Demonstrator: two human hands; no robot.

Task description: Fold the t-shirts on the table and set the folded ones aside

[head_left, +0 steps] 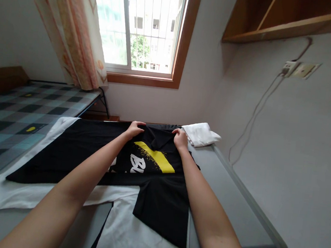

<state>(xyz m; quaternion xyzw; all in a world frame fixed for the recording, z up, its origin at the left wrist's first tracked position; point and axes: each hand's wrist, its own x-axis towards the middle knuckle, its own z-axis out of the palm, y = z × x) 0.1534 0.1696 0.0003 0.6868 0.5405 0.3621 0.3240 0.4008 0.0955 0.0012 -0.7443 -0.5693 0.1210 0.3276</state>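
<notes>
A black T-shirt with a yellow stripe and white lettering lies spread on its side over a white garment. At the shirt's far edge, my left hand pinches the black fabric. My right hand grips the same shirt farther right, near the folded white cloth. Between the two hands the black fabric sags in a fold. One black sleeve stretches toward me over the white garment.
The clothes lie on a grey padded surface beside the right wall. A bed with a checked sheet stands at the left. Beyond are a curtain and a barred window. A cable hangs from a wall socket.
</notes>
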